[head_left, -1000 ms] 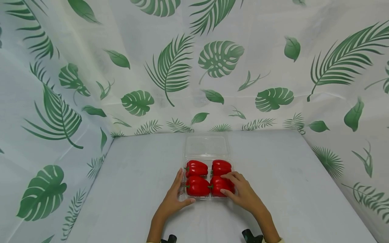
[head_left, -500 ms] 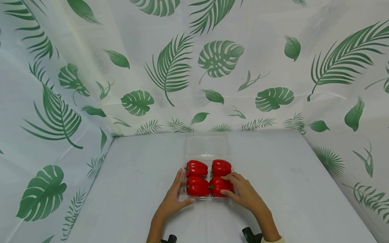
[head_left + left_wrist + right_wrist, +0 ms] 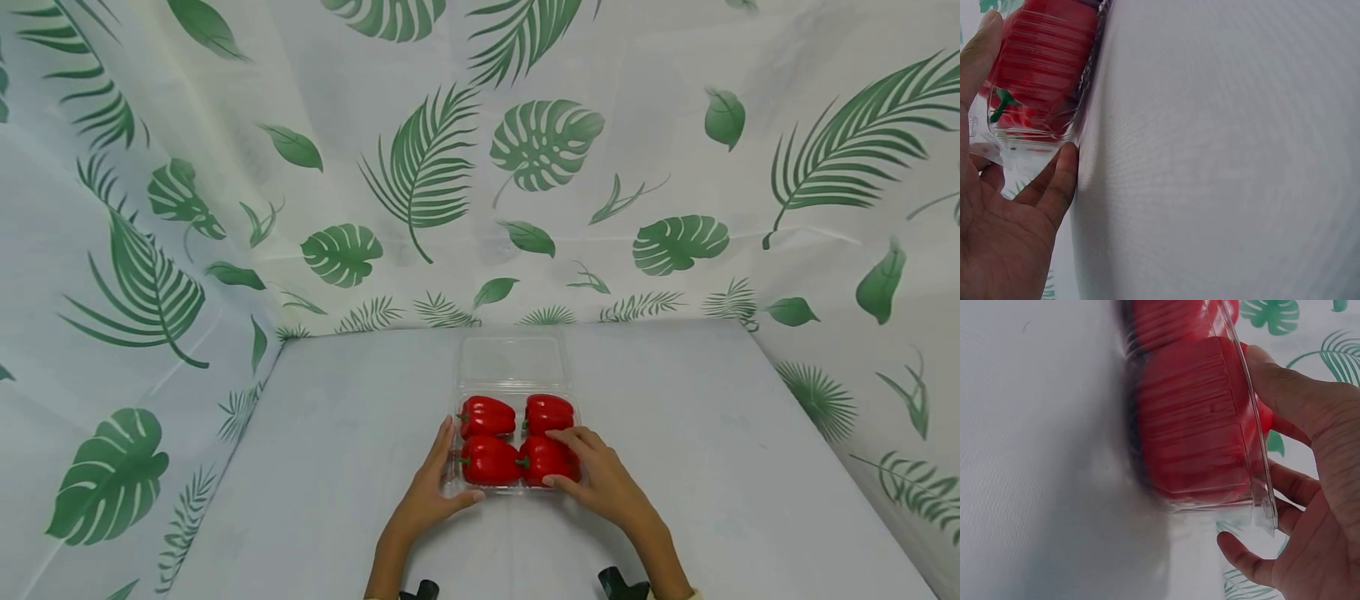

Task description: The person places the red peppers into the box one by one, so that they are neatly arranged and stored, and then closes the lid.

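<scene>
Four-sided and clear, a plastic clamshell container lies on the table with its lid folded back away from me. Several red bell peppers with green stems lie in it, in two rows. My right hand grips the front right bell pepper between thumb and fingers. At the container's front left corner, my left hand rests with fairly straight fingers along the side and the thumb at the front edge, beside the front left bell pepper. In the right wrist view, the clear wall hides part of the right fingers' hold.
A white cloth covers the table. Behind it and at both sides hangs a white curtain printed with green leaves. Black camera mounts show near both wrists at the lower edge.
The hands, the container and the peppers hold their places. Only a slight shift of the whole head view shows.
</scene>
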`<state>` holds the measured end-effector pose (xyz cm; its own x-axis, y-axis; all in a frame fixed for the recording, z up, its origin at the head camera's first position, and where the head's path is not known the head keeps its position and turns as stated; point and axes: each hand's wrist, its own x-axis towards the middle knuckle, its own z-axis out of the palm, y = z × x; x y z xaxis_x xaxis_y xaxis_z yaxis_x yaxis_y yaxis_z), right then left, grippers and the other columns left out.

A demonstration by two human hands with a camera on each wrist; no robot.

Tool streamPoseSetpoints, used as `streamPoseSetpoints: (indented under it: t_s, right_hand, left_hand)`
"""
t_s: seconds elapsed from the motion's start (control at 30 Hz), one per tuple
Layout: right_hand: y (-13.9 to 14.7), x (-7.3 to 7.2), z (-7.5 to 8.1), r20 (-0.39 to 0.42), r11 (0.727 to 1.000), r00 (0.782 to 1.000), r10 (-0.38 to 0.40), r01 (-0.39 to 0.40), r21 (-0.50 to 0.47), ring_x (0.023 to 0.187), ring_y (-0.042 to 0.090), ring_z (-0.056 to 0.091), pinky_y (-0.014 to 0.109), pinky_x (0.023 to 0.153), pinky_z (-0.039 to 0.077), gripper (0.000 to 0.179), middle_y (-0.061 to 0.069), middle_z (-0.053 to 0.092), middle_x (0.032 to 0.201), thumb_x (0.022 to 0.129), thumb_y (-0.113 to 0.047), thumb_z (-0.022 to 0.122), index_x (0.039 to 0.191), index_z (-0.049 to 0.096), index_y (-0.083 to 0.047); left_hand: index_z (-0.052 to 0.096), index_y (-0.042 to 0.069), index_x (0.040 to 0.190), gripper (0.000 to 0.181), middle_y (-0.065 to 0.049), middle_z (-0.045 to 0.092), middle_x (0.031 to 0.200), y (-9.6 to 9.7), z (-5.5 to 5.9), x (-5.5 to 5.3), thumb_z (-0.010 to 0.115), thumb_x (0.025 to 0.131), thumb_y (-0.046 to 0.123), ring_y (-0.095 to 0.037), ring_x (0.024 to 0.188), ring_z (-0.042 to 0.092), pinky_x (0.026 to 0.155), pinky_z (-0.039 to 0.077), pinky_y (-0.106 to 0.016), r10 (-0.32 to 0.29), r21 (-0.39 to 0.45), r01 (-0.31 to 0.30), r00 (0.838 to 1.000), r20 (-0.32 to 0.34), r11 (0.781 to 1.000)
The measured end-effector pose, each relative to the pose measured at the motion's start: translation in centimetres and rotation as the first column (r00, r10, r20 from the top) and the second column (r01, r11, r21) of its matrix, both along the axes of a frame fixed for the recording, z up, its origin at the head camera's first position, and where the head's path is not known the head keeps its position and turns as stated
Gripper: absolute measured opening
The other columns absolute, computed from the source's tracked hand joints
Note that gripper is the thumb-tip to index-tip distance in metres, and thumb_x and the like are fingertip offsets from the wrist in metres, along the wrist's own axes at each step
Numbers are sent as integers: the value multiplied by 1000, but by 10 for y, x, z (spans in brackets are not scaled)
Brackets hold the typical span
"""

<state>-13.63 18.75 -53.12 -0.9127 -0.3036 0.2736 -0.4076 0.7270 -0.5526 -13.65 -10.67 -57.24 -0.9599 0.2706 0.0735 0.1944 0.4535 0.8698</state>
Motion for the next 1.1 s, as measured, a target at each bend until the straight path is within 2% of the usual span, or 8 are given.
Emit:
streamPoseSetpoints:
  t_s: [0.33, 0.63, 0.9, 1.1]
  right_hand:
    - [-1, -2, 3, -35, 1000, 999, 20, -19, 15, 103, 19, 63, 40, 83, 61, 56, 2, 62, 115, 75, -37, 84, 124, 65, -20]
    - [0, -3, 4, 21, 1000, 999, 25, -24, -16, 106, 19, 62, 41, 86, 60, 56, 1, 61, 117, 76, -38, 83, 124, 64, -19]
    - [7, -8, 8, 68, 983, 997, 39, -26, -183, 109, 25, 64, 50, 91, 57, 43, 4, 65, 117, 83, -25, 78, 122, 64, -12]
    - [20, -17, 11, 164, 958, 986, 6, 42, -285, 108, 31, 65, 53, 90, 56, 35, 11, 68, 119, 91, -21, 69, 124, 61, -9]
  left_hand:
    - [11, 25, 158, 109, 5, 9, 165, -1, 3, 0, 81, 76, 42, -35, 149, 23, 108, 37, -61, 3, -14, -3, 1000, 11, 1000]
    - [13, 24, 158, 108, 5, 10, 165, 0, 3, 1, 81, 76, 40, -33, 150, 20, 109, 36, -61, -1, 2, 1, 1000, 10, 1000]
    - [13, 24, 158, 109, 5, 10, 165, 0, 4, 1, 82, 75, 40, -33, 150, 20, 110, 35, -60, 2, 0, -2, 1000, 13, 1000]
    - [13, 24, 158, 109, 5, 10, 165, 0, 4, 1, 81, 75, 43, -32, 150, 19, 111, 34, -60, 5, -7, -5, 1000, 13, 1000]
